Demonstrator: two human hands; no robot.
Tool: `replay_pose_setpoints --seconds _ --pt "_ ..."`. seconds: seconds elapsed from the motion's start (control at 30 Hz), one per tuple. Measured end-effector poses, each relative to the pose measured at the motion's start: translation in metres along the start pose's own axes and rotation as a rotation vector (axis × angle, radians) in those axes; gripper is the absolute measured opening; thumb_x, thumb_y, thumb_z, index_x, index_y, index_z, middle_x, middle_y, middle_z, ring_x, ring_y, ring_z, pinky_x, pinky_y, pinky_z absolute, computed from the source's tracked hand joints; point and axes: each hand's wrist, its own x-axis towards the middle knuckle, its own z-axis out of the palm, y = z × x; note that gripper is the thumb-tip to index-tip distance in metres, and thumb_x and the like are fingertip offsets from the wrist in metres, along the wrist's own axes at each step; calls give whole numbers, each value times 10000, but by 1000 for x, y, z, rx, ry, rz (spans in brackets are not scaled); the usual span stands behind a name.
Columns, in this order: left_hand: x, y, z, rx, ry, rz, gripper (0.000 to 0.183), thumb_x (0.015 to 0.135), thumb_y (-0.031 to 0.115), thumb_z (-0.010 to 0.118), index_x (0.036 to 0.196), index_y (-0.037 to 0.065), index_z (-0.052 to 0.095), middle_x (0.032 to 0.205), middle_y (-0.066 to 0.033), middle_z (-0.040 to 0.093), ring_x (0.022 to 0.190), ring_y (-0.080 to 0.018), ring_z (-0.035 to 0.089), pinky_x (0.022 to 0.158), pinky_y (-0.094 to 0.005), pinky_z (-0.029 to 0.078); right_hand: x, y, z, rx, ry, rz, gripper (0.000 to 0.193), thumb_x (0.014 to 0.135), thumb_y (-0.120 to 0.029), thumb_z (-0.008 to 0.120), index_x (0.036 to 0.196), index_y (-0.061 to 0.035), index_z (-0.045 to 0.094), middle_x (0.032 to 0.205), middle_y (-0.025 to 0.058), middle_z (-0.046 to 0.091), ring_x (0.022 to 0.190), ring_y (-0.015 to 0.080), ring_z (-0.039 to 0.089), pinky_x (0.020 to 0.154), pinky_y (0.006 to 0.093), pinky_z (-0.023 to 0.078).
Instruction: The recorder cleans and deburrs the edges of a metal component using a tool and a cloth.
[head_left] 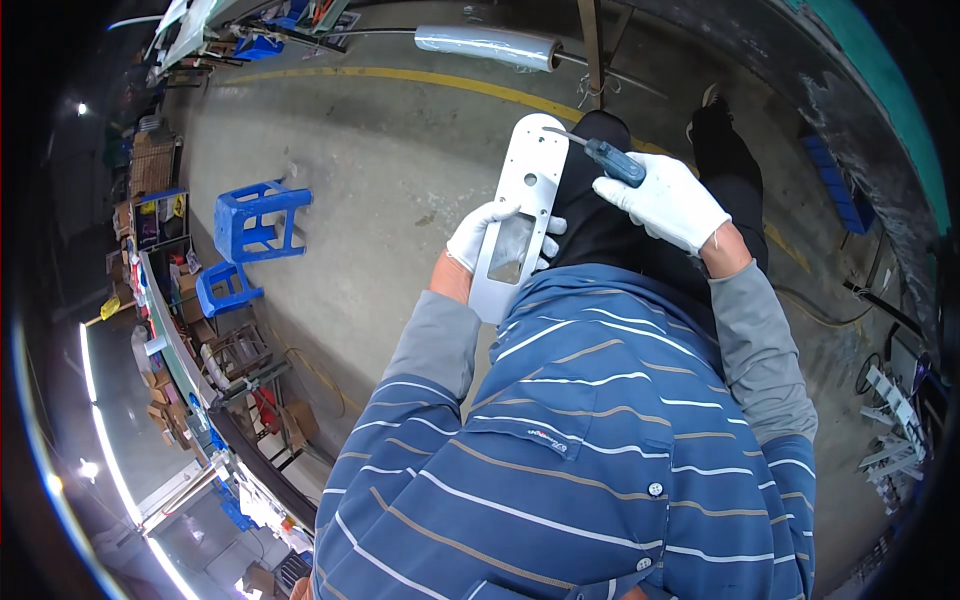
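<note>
A long, pale metal plate (545,160) with rounded ends lies tilted over my thigh. It has small holes, a round hole near the middle and a large rectangular cutout. My left hand (484,232), in a white glove, grips the plate around the cutout, with fingertips showing at the right edge. Closed in my gloved right hand (672,198) is a deburring tool (614,162) with a dark blue-grey handle and a thin metal shaft. The tip of its shaft reaches over the plate's far end, by a small hole; whether it touches cannot be made out.
Two blue plastic stools (240,222) stand on the concrete floor to the left. A roll of clear film (487,47) on a rod lies across the far side. Shelves with boxes line the left, a blue bin (838,185) sits at right, and metal parts (893,425) are piled at lower right.
</note>
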Motion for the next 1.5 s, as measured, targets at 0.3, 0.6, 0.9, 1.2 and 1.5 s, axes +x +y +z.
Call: replay_pose_setpoints --seconds 0.3,0.6,0.9,1.2,1.5 --pt "-7 -1 22 49 98 17 763 888 338 657 1485 -52 384 1271 -325 609 952 -415 674 785 -531 564 -6 -5 -1 46 -61 -34 394 947 -461 725 956 -68 694 692 31 617 548 136 563 526 257 433" --pt "-26 7 33 442 462 140 649 888 213 687 1453 -14 462 1234 -248 643 939 -309 675 777 -459 566 -26 -9 -14 134 -35 -14 380 940 -435 745 999 -62 711 670 20 609 516 114 523 505 235 400" --pt "-55 17 27 883 640 329 739 791 58 713 1492 57 480 1209 -188 657 902 -232 656 816 -377 559 -29 -12 -11 129 -87 -86 412 948 -451 719 933 -39 714 703 39 643 569 157 572 591 301 455" --pt "-60 13 19 799 489 362 758 750 68 733 1464 6 486 1261 -238 649 948 -291 693 825 -422 582 -28 -15 -11 139 -79 -116 414 951 -450 718 927 -37 713 721 46 649 597 163 582 612 303 463" --pt "-70 1 17 250 311 219 789 745 131 718 1463 -47 443 1244 -341 627 975 -417 690 820 -581 583 -20 -9 -1 125 -61 -116 426 926 -448 758 1018 -34 722 706 45 636 564 145 567 567 283 438"
